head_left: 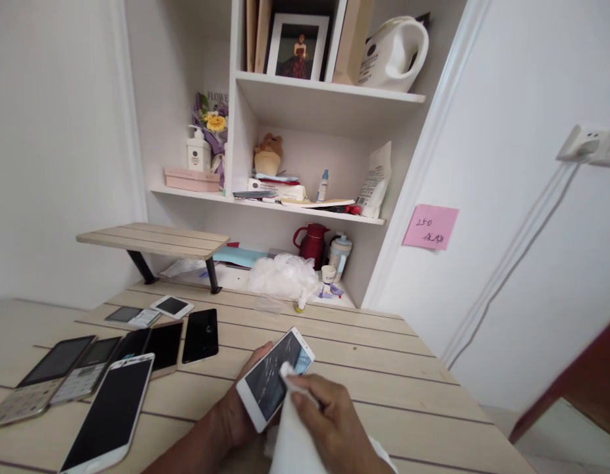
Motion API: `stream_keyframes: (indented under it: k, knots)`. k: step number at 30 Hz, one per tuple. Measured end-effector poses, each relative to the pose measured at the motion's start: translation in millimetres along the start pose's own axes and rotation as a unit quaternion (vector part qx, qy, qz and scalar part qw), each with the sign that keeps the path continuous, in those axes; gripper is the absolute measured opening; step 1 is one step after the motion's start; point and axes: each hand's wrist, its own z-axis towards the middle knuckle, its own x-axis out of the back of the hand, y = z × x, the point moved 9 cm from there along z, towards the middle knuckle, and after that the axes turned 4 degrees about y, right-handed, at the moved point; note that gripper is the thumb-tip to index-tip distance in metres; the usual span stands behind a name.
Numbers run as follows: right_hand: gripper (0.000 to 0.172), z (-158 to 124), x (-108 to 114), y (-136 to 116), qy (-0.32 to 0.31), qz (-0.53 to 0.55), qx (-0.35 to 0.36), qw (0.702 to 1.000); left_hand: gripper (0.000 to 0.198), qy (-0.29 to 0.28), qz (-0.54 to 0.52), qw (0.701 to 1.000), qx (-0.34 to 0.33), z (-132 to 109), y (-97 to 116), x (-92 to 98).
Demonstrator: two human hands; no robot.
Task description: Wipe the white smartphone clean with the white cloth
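Smartphone (274, 378) in left hand (238, 411), cloth (295, 428) in right (329, 418), well inside table edge (463, 388)

Pink sticky note (430, 227) on the wall, right of the shelves: handwritten "250" in dark ink, reading uncertain; two handwritten characters below it, too loose to read with confidence. Card behind the flower bouquet (210, 122): printed capitals "FLOWE", the rest hidden by the blooms. White pump bottle (199, 153): dark round label, print too small to read. White jug (392, 54), top shelf: dark print on its side, illegible. Small white cup (328, 274): dark lettering, unreadable.
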Motion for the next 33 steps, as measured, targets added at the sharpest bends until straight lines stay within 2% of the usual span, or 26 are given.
stream_keyframes:
  k: [2, 3, 4, 7, 8, 9, 10, 13, 14, 15, 18, 19, 23, 25, 28, 33]
  knots:
    - [0.025, -3.3, -15.3, -11.5, -0.078, -0.021, 0.052, 0.995, 0.047, -0.002, 0.001, 1.000, -0.005, 0.9, 1.1, 1.9]
    - [0.025, -3.8, -17.0, -13.3, -0.090, -0.031, 0.067, 0.993, 0.049, -0.003, 0.004, 1.000, -0.007, 0.9, 1.0, 1.6]
    - [0.026, -2.6, -13.8, -11.9, -0.078, -0.041, 0.069, 0.994, 0.050, -0.002, 0.009, 1.000, -0.007, 0.7, 0.6, 0.8]
    - [0.028, 2.8, 10.4, 0.7, 0.043, -0.072, 0.020, 0.996, 0.050, 0.009, 0.023, 1.000, -0.016, 0.5, 0.4, -1.4]
    - [0.029, 2.9, 14.3, 1.8, 0.067, -0.078, 0.012, 0.995, 0.049, 0.012, 0.025, 0.999, -0.020, 1.0, 0.8, -1.4]
    - [0.028, 2.8, 12.0, 0.0, 0.063, -0.077, 0.016, 0.995, 0.048, 0.015, 0.026, 0.999, -0.022, 1.8, 1.3, -0.7]
    - [0.027, 2.3, 4.1, -5.0, 0.034, -0.069, 0.034, 0.996, 0.048, 0.016, 0.027, 0.999, -0.024, 2.9, 1.8, 0.6]
    - [0.026, -5.7, -28.1, -26.2, -0.106, -0.038, 0.121, 0.986, 0.053, 0.020, 0.030, 0.999, -0.023, 6.2, 4.1, 7.5]
    - [0.027, -7.8, -31.8, -29.5, -0.121, -0.039, 0.138, 0.982, 0.055, 0.022, 0.033, 0.999, -0.025, 6.9, 5.3, 9.7]
    - [0.027, -7.4, -29.7, -29.5, -0.105, -0.051, 0.143, 0.983, 0.056, 0.023, 0.036, 0.999, -0.028, 7.3, 6.5, 11.2]
    - [0.024, -2.8, -7.8, -18.2, 0.019, -0.111, 0.115, 0.987, 0.053, 0.024, 0.038, 0.998, -0.032, 6.9, 8.8, 9.2]
    - [0.024, -2.7, -6.4, -15.1, 0.029, -0.124, 0.112, 0.985, 0.051, 0.023, 0.038, 0.998, -0.033, 6.6, 9.3, 6.6]
    - [0.025, -8.7, -25.2, -20.7, -0.056, -0.109, 0.193, 0.973, 0.049, 0.022, 0.038, 0.998, -0.037, 4.8, 11.1, -2.8]
    - [0.027, -8.3, -23.1, -19.5, -0.040, -0.126, 0.197, 0.971, 0.049, 0.026, 0.033, 0.998, -0.040, 3.2, 11.0, -2.6]
    - [0.027, -5.7, -18.2, -8.3, -0.002, -0.157, 0.155, 0.975, 0.049, 0.034, 0.029, 0.998, -0.041, 0.3, 8.9, 2.8]
    - [0.021, -10.4, -33.6, -1.5, -0.012, -0.151, 0.187, 0.970, 0.055, 0.056, 0.047, 0.996, -0.053, 2.4, 7.7, 10.3]
